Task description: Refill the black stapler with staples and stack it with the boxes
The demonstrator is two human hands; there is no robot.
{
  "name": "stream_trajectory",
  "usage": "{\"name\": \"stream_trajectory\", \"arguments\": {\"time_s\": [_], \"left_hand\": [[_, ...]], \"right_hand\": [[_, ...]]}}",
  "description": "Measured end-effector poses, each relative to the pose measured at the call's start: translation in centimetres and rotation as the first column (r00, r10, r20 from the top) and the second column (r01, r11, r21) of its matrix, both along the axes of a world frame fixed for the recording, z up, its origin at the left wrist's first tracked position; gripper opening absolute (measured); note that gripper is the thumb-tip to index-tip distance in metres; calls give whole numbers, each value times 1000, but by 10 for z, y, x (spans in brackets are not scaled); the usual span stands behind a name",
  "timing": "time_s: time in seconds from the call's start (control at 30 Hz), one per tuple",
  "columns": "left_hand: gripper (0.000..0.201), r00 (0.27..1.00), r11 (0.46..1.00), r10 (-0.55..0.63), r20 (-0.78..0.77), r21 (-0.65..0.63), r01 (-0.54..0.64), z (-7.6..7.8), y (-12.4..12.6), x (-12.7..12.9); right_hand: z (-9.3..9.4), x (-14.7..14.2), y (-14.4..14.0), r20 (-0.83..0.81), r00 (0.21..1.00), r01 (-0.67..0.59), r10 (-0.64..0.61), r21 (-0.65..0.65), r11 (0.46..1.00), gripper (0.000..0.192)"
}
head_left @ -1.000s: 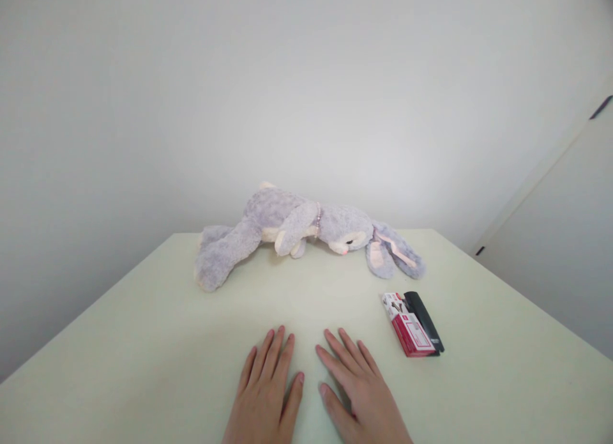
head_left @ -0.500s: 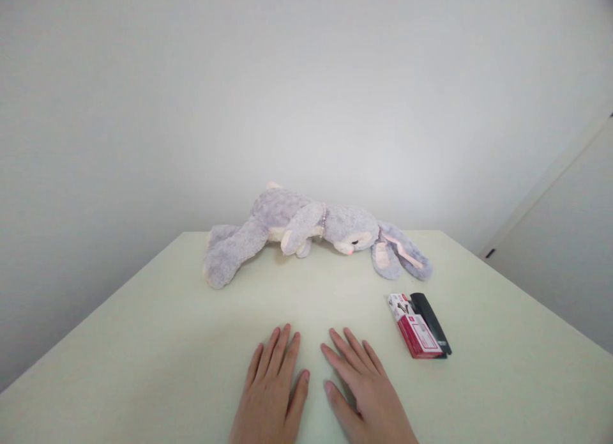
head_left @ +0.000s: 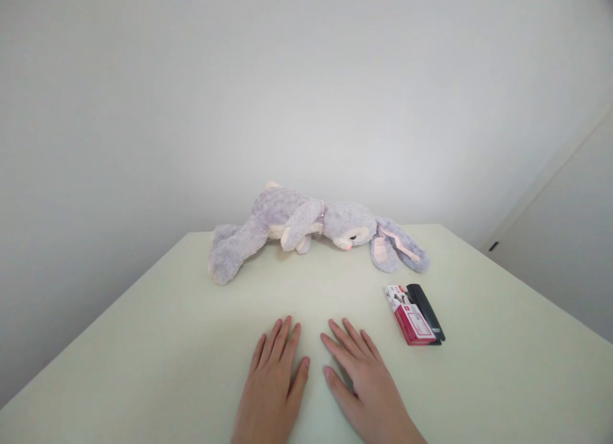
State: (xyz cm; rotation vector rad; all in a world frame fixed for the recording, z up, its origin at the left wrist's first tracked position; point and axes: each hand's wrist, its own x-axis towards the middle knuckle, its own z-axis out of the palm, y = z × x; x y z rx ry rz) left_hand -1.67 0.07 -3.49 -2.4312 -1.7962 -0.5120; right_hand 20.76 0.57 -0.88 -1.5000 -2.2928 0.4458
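Note:
My left hand (head_left: 271,386) lies palm down on the pale green table (head_left: 158,342), fingers stretched out. Beside it, my right hand (head_left: 366,383) rests flat as well, fingers spread and holding nothing. To the right of my right hand sits a red and white box of staples (head_left: 412,321), with a black stapler (head_left: 425,310) lying against its right side. A lavender plush rabbit (head_left: 287,217) lies on its side across the far part of the table, its head and long ears to the right.
Behind the table rises a plain pale wall (head_left: 306,99). At the right, past the table's edge, stands a light panel (head_left: 575,252) with a small dark fitting (head_left: 493,246).
The view has shifted slightly, so the hands, box and stapler sit a little higher in the picture. Nothing on the table has been moved, and both hands stay flat.

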Motion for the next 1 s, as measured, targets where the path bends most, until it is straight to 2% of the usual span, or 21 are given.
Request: {"name": "stream_trajectory", "arguments": {"time_s": [0.43, 0.63, 1.0], "left_hand": [[54, 995, 998, 7, 99, -60, -1, 5, 1, -1], [56, 996, 998, 6, 86, -63, 0, 1, 1, -1], [58, 999, 998, 0, 36, -67, 2, 5, 0, 0]], "right_hand": [[5, -2, -3, -3, 1000, 9, -9, -33, 999, 50], [7, -2, -3, -11, 1000, 21, -21, -56, 998, 51], [8, -3, -5, 2, 1000, 12, -12, -46, 999, 53]]}}
